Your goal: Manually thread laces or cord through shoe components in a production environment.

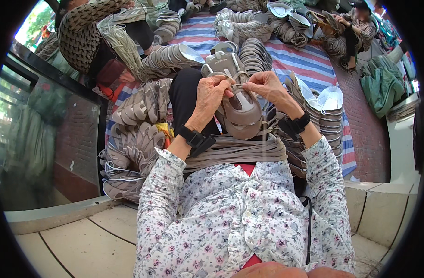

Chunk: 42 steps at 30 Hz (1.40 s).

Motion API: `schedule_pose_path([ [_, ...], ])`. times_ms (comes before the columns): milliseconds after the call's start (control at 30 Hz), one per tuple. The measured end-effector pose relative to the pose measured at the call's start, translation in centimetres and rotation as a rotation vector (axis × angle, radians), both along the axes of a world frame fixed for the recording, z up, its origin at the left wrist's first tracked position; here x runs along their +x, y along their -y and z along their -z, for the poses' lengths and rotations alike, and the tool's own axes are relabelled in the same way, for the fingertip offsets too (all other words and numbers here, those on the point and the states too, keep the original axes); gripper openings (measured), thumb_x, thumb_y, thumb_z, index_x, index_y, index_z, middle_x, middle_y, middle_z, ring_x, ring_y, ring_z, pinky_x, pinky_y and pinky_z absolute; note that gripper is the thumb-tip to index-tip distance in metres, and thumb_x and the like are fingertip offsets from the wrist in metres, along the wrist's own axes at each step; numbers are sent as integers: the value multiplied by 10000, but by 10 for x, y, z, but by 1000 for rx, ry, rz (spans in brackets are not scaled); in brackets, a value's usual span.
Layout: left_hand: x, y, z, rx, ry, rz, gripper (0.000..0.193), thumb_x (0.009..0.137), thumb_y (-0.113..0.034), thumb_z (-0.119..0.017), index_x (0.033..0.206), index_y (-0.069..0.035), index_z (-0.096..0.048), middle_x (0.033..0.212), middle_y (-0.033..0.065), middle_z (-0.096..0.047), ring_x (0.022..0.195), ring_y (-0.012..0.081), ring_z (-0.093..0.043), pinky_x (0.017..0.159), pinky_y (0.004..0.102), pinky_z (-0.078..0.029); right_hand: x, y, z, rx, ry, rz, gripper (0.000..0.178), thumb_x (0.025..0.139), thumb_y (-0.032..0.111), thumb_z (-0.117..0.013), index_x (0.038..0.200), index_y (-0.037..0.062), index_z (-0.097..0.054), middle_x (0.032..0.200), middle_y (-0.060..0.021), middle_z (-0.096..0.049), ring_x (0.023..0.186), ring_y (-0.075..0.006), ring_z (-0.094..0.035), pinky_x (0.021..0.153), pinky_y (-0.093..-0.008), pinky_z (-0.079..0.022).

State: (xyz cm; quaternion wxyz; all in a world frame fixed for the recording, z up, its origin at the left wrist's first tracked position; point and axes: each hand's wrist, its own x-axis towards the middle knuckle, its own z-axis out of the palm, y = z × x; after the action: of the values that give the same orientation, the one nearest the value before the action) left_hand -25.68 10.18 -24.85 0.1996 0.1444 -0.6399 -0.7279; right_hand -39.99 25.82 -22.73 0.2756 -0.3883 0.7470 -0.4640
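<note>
A grey-brown shoe upper (240,113) rests over my lap, its toe pointing toward me and its tongue away. My left hand (211,95) is closed in a pinch on a beige shoelace (236,83) above the upper's eyelet area. From the other side, my right hand (270,90) pinches the same lace between thumb and forefinger. The fingertips are close together over the upper, and they hide part of the lacing. Across my lap lies a thick bundle of beige laces (235,150).
Nested stacks of similar uppers stand left (133,153) and right (330,118) of my legs on a striped sheet (309,62). A glass door (59,134) is at the left. Other people (82,39) sit farther off among more uppers. Green sacks (381,85) lie at the right.
</note>
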Motion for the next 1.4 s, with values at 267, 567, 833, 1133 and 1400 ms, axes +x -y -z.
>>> schedule_pose_path([
  [267,11,7,1,-13,11,-6,224,969,-178,-600,923,-2,-731,711,-18,-644,618,27,-600,599,149,-448,2,1,-1,-95,-120,-66,155,836,117,-744,820,-34,-709,678,12,-600,634,-46,-505,542,-223,-407],
  [567,22,9,-4,99,-13,-52,187,951,-167,-617,945,-14,-724,753,-17,-648,628,24,-590,611,142,-461,-6,5,4,-25,-25,-54,175,858,152,-705,795,-11,-697,665,13,-578,621,-49,-498,556,-217,-402],
  [833,114,136,-1,345,-124,-443,153,901,-48,-613,1022,14,-684,761,-20,-613,618,20,-537,551,142,-419,-25,-13,-8,41,111,-253,229,932,254,-640,827,52,-663,709,65,-553,668,-35,-476,600,-212,-375],
  [1133,379,327,12,365,-242,-847,230,899,-48,-630,1117,23,-641,782,13,-647,585,49,-546,495,176,-402,-34,-17,-6,-101,338,-286,184,923,248,-668,874,72,-679,836,60,-599,787,-38,-511,776,-199,-392],
  [1400,488,360,-7,325,-263,-1091,216,909,-42,-608,1116,7,-649,838,30,-691,658,52,-631,511,156,-447,-13,0,-8,-217,198,-201,141,899,114,-670,1022,47,-686,901,34,-608,799,-48,-533,768,-230,-454],
])
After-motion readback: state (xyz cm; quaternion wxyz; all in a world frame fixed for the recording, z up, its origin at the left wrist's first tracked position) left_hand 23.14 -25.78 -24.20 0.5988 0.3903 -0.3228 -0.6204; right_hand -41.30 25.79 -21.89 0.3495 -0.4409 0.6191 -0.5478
